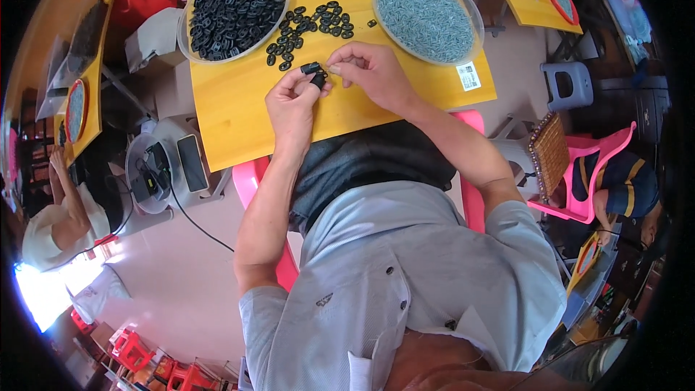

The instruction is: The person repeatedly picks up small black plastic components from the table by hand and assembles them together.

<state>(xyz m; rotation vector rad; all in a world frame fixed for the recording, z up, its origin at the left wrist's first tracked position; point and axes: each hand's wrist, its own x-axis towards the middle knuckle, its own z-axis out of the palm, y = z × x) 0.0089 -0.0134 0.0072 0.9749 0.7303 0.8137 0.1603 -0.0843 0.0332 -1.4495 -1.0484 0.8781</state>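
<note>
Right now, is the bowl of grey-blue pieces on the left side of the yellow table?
No, the bowl of grey-blue pieces sits at the right of the yellow table; the bowl of black parts is on the left.

We see a white rectangular label (468, 76) right of our grip, a dark phone screen (192, 163) lower left.

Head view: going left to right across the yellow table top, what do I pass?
Clear bowl of black rings → loose pile of black rings → left hand pinching a small black part → right hand → clear bowl of small grey pieces → white label near the table's right edge.
</note>
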